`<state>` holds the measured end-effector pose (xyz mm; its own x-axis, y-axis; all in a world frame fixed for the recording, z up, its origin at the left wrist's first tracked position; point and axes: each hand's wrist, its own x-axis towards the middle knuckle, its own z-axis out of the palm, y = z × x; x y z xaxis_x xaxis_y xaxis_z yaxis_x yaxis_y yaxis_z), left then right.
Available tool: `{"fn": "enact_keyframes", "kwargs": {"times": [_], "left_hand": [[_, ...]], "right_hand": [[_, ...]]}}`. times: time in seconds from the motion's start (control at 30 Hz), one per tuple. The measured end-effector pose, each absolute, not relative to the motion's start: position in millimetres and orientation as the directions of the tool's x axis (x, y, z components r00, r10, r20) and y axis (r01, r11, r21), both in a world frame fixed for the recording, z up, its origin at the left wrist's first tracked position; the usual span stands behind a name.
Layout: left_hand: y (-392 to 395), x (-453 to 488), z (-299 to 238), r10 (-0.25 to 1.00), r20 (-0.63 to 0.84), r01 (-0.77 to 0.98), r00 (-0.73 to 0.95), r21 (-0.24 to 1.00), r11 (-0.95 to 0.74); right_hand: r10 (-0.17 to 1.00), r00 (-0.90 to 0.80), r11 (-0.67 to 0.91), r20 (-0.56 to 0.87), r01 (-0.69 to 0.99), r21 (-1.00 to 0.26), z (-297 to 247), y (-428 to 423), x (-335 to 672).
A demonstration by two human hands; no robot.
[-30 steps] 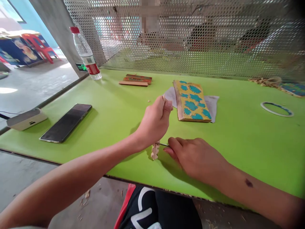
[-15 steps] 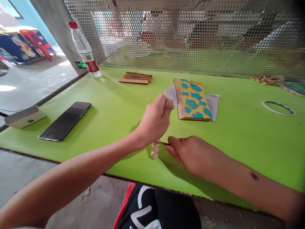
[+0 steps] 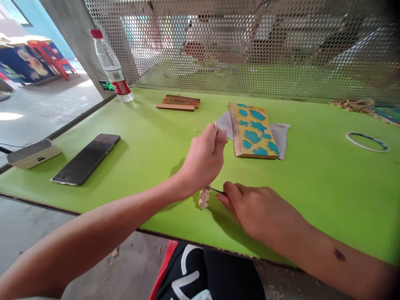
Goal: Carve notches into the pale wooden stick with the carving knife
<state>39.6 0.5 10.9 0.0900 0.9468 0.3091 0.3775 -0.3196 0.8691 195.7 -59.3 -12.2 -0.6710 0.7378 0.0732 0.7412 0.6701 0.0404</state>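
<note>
My left hand (image 3: 206, 158) is closed around a pale notched wooden strip (image 3: 204, 199), whose tip shows above the thumb and whose scalloped lower end sticks out below the wrist near the table. Most of the strip's middle is hidden by the hand. In my closed right hand (image 3: 250, 206) is a thin dark metal tool (image 3: 216, 191) with a slim blade. Its tip meets the notched edge of the strip; the handle is covered by my fingers, so I cannot tell its exact kind.
On the green table (image 3: 140, 141) lie a yellow board with teal patches (image 3: 254, 131) over a grey cloth, a phone (image 3: 86, 159), a white box-shaped device (image 3: 33, 154), wooden strips (image 3: 178, 104) and a ring (image 3: 367, 142). A water bottle (image 3: 114, 68) stands before the perforated screen (image 3: 218, 50).
My right hand has shifted slightly right and down, drawing the tool back a little, so more of its blade shows. The left hand keeps its grip in nearly the same place.
</note>
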Motion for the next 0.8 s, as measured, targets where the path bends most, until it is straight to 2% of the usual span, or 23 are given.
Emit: {"fn": "enact_keyframes", "kwargs": {"times": [0.07,0.17,0.37,0.47,0.6,0.67,0.8], "left_hand": [[0.7,39.6,11.2,0.949,0.306,0.393,0.072,0.866,-0.309],[1.4,39.6,11.6,0.953,0.294,0.386,0.075,0.872,-0.3],[2.4,40.0,10.4,0.95,0.294,0.351,0.104,0.883,-0.311],[3.0,40.0,9.3,0.95,0.292,0.339,0.114,0.887,-0.314],[3.1,39.6,9.2,0.949,0.29,0.324,0.126,0.892,-0.316],[2.5,39.5,9.9,0.948,0.291,0.318,0.129,0.893,-0.318],[1.7,39.7,11.1,0.947,0.299,0.345,0.115,0.882,-0.32]], "right_hand": [[0.73,-0.671,0.665,0.125,0.741,0.093,-14.6,-63.0,194.2],[0.727,-0.683,0.68,0.069,0.731,0.062,-11.2,-60.8,193.2],[0.746,-0.647,0.621,-0.156,0.761,-0.188,3.3,-44.3,195.9],[0.73,-0.66,0.604,-0.177,0.745,-0.285,9.8,-38.2,199.6],[0.703,-0.689,0.612,-0.177,0.713,-0.343,13.2,-33.4,203.7],[0.699,-0.697,0.632,-0.158,0.706,-0.32,10.5,-34.3,203.7],[0.719,-0.692,0.684,-0.063,0.721,-0.112,-1.2,-44.5,199.3]]}}
